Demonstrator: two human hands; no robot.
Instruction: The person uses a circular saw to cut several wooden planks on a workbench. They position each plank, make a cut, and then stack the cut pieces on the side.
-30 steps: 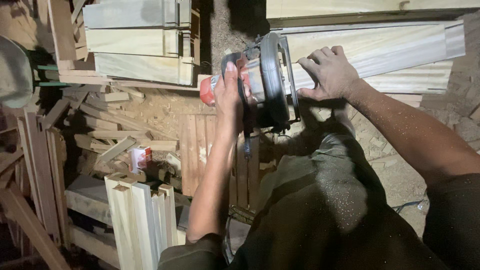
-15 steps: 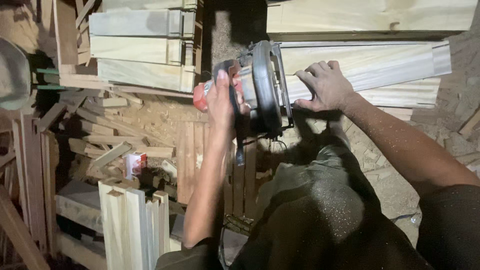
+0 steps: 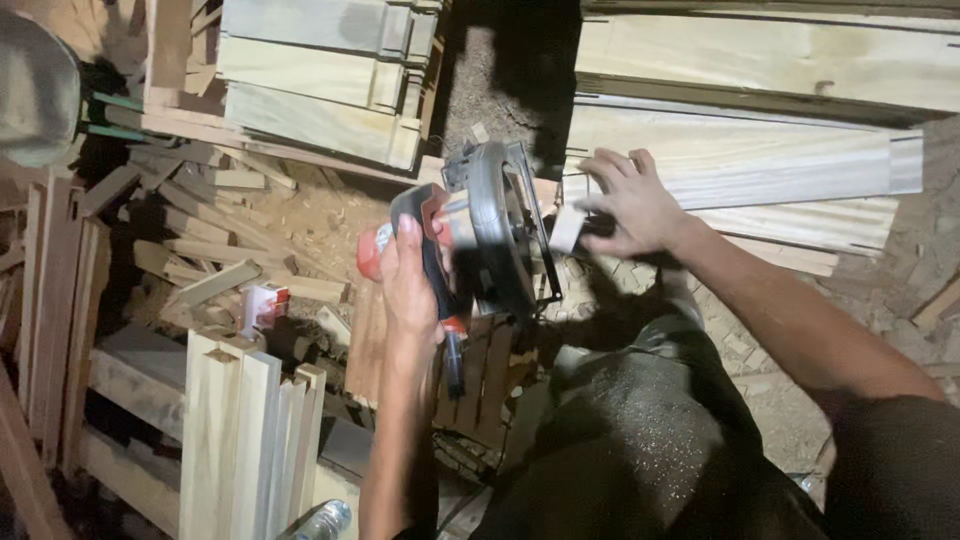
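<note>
Nearest the camera, the person's dark, sawdust-speckled trousers [image 3: 640,440] filled the lower right, below the circular saw [image 3: 490,240], which serves here as the landmark. Below and left of the saw stood a bundle of pale upright boards [image 3: 245,430], with the top of a clear plastic bottle [image 3: 322,520] just beneath them at the bottom edge. The left hand [image 3: 410,285] came up from below and gripped the saw's dark handle, its fingers wrapped fully around it, with an orange-red part of the tool showing just left of the hand. The saw itself was held above a slatted wooden panel [image 3: 480,385], its round dark guard standing on edge; whether it touched anything beneath could not be told. Left of the saw, a small red-and-white packet [image 3: 262,303] lay among scattered wood offcuts [image 3: 215,270] and sawdust. Immediately right of the saw, the right hand [image 3: 625,205] rested with fingers spread and loosely bent over a small pale wood block [image 3: 566,228], the thumb against it, on the end of a long pale plank [image 3: 760,165]. Beyond the saw, up and to the left, lay a stack of pale notched boards [image 3: 320,85]; up and to the right, further long planks [image 3: 770,60] ran toward the right edge.
</note>
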